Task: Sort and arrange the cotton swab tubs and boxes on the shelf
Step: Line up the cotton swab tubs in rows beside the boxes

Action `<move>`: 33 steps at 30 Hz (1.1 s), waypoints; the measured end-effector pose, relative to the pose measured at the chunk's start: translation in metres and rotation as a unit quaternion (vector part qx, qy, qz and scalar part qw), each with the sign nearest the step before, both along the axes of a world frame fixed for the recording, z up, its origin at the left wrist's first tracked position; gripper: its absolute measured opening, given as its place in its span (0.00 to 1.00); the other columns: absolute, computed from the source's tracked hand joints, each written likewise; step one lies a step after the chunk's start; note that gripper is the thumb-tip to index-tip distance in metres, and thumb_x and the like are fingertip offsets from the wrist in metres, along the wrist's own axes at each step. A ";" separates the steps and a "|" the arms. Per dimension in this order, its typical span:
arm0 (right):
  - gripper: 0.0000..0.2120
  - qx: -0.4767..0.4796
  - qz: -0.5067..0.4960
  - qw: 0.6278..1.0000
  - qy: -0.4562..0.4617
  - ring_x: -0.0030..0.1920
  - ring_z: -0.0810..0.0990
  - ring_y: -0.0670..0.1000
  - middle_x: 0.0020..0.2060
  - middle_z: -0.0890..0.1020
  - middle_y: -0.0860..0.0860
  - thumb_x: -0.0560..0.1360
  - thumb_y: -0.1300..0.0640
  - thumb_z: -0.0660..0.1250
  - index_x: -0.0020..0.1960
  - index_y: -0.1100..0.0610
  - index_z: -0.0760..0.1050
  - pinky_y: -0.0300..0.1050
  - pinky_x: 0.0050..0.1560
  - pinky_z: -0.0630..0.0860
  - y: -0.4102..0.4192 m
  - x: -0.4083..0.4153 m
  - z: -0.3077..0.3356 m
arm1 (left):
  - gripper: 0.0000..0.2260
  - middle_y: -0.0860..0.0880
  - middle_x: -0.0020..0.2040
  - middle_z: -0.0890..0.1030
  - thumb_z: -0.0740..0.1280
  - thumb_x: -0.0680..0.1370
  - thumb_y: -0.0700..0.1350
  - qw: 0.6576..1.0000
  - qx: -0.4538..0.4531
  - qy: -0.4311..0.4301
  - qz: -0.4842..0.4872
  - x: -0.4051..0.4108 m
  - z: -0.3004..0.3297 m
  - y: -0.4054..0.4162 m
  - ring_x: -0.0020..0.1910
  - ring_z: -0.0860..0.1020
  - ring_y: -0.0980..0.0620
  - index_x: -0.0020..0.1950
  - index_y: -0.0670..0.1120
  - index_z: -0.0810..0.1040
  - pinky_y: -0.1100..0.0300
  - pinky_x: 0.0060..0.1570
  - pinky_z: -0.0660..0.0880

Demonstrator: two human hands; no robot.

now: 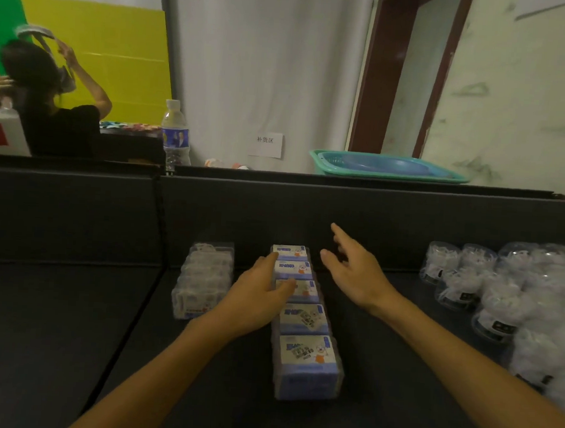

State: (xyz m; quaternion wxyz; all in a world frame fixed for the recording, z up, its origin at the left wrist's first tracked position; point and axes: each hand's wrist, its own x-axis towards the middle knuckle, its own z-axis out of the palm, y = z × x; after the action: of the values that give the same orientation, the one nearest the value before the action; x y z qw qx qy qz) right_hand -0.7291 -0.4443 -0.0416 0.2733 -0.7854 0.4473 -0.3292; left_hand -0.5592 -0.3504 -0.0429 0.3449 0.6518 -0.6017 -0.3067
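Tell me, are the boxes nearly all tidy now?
Partly. The blue boxes and the clear boxes already stand in two rows. The left hand rests on the blue row, straightening it; the right hand hovers open. The round tubs still sit bunched on the right.

L hand [259, 290] flat, fingers straight, R hand [353, 271] raised, fingers spread

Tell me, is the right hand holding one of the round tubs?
No, the right hand hovers open beside the row of blue boxes, holding nothing.
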 end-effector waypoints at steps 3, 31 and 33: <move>0.29 -0.082 -0.014 0.993 0.079 0.71 0.64 0.50 0.74 0.63 0.51 0.79 0.48 0.60 0.77 0.49 0.54 0.50 0.67 0.68 0.009 -0.021 0.015 | 0.27 0.49 0.71 0.67 0.60 0.79 0.55 0.992 -0.025 -0.118 -0.039 0.002 0.008 -0.002 0.64 0.72 0.51 0.75 0.53 0.55 0.51 0.60 0.74; 0.29 -0.071 -0.134 0.954 0.257 0.73 0.61 0.53 0.74 0.63 0.54 0.79 0.45 0.58 0.77 0.53 0.55 0.46 0.71 0.57 -0.027 -0.297 0.034 | 0.31 0.42 0.73 0.61 0.53 0.78 0.63 0.932 -0.031 -0.321 -0.165 -0.234 0.009 -0.097 0.70 0.64 0.41 0.76 0.51 0.51 0.44 0.67 0.63; 0.29 -0.051 -0.117 0.959 0.251 0.73 0.62 0.54 0.74 0.64 0.55 0.79 0.44 0.58 0.77 0.52 0.54 0.48 0.71 0.59 -0.047 -0.296 0.033 | 0.31 0.42 0.74 0.59 0.53 0.78 0.65 0.941 -0.018 -0.299 -0.154 -0.245 0.009 -0.109 0.70 0.64 0.40 0.76 0.53 0.49 0.42 0.67 0.63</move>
State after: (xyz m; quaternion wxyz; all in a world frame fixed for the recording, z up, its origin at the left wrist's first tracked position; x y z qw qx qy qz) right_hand -1.0253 -0.4910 -0.0091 0.0716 -0.7977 0.5732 -0.1733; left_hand -0.8047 -0.4594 -0.0338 0.1093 0.6062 -0.7759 -0.1362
